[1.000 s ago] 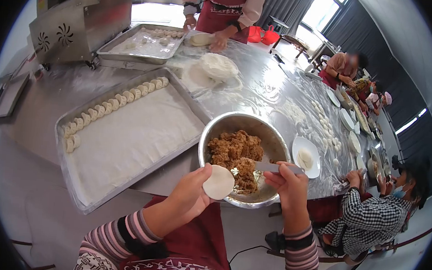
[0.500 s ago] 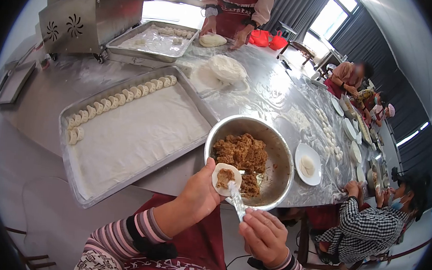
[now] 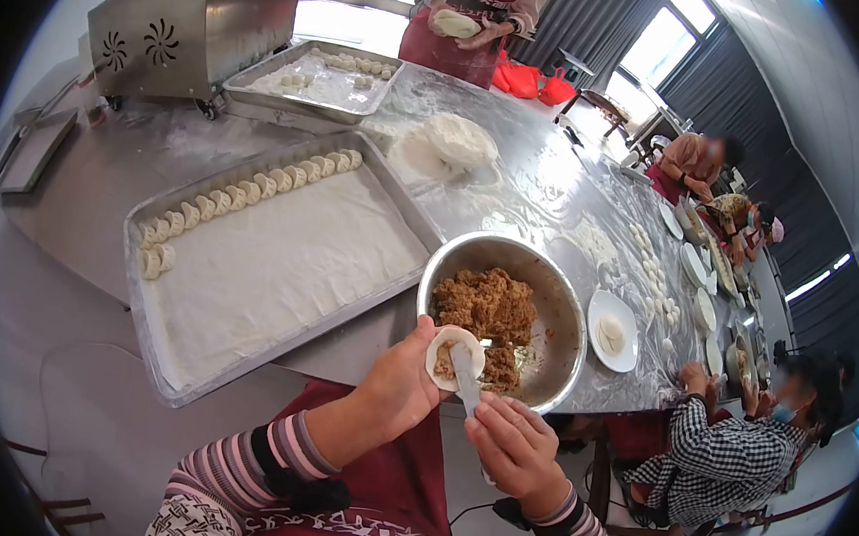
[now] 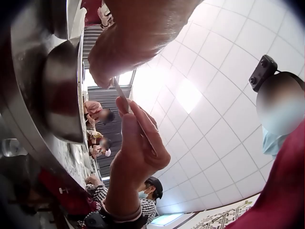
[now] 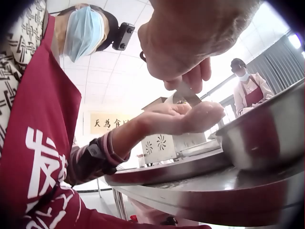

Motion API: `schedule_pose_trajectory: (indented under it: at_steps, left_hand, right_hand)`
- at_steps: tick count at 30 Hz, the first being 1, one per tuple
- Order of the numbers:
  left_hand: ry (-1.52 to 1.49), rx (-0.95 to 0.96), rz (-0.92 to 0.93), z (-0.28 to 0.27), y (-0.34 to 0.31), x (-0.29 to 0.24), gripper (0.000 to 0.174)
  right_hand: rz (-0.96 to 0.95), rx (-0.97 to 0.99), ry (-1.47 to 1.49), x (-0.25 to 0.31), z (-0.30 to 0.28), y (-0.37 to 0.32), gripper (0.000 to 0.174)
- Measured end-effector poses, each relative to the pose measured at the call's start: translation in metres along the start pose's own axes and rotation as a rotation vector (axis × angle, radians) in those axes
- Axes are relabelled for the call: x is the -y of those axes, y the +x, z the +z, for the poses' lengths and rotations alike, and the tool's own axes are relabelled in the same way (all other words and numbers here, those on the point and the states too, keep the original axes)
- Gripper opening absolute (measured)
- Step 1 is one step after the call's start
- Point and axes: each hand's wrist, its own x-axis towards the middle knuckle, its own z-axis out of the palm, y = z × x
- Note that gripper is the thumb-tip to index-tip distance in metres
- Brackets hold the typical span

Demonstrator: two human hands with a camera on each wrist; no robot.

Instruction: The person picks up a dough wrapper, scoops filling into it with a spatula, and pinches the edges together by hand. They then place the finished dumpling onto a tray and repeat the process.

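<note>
My left hand [image 3: 399, 385] holds a round dumpling wrapper [image 3: 435, 352] on its fingers, thumb along the edge, over the near-left rim of a steel bowl [image 3: 560, 362]. Brown filling [image 3: 443, 369] lies on the wrapper's middle. In my right hand [image 3: 514, 448] I grip a flat metal spatula [image 3: 468, 383], its blade laid against that filling. The bowl contains a larger mound of brown minced filling [image 3: 487, 305]. From the right wrist view, the spatula blade [image 5: 189, 98] slants down to my upturned left hand [image 5: 190, 119]; the wrapper is mostly hidden there.
Left of the bowl is a lined metal tray [image 3: 280, 268] with a row of pleated dumplings [image 3: 252, 193]. A white plate [image 3: 624, 359] with wrappers stands right. Beyond are a flour heap [image 3: 460, 141], dough pieces [image 3: 651, 274], a second tray [image 3: 346, 113] and other people.
The spatula has come out of the bowl, left and down onto the wrapper, which now carries filling. Its blade has shifted over that filling. The person opposite has lifted the dough off the table.
</note>
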Motion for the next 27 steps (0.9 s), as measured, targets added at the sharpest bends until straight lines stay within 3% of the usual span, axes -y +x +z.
schedule_pose_trajectory:
  at_steps: [5, 7, 8, 9, 11, 16, 19, 21, 25, 27]
  left_hand:
    - [0.082, 0.033, -0.056, -0.005, -0.005, -0.003, 0.055]
    - [0.086, 0.074, -0.083, -0.005, -0.006, -0.003, 0.057]
    - [0.092, 0.122, -0.102, -0.005, -0.007, -0.004, 0.059]
    - [0.094, 0.123, -0.107, -0.007, -0.007, -0.004, 0.059]
    - [0.109, 0.201, -0.169, -0.01, -0.008, -0.006, 0.055]
    - [0.113, 0.158, -0.166, -0.012, -0.013, -0.01, 0.057]
    - [0.086, 0.183, -0.197, -0.016, -0.012, -0.009, 0.057]
    - [0.066, 0.195, -0.218, -0.016, -0.012, -0.009, 0.057]
    - [0.06, 0.171, -0.22, -0.015, -0.015, -0.006, 0.054]
    - [0.04, 0.154, -0.172, -0.014, -0.016, -0.006, 0.052]
  right_hand:
    - [0.232, -0.222, 0.267, 0.0, -0.014, -0.001, 0.01]
    - [0.773, -0.39, 0.755, -0.001, -0.017, -0.004, 0.011]
    - [0.907, -0.358, 0.859, -0.01, -0.013, -0.007, 0.012]
    - [0.91, -0.361, 0.856, -0.015, -0.008, -0.005, 0.012]
    - [1.251, -0.477, 1.168, -0.023, -0.001, 0.001, 0.011]
    - [1.238, -0.622, 1.338, -0.037, -0.007, -0.005, 0.013]
    - [1.233, -0.55, 1.333, -0.039, -0.008, -0.006, 0.013]
    - [1.221, -0.396, 1.304, -0.04, -0.006, -0.004, 0.012]
    - [1.213, -0.392, 1.269, -0.041, -0.006, -0.001, 0.013]
    - [1.137, -0.543, 1.227, -0.036, -0.007, -0.004, 0.011]
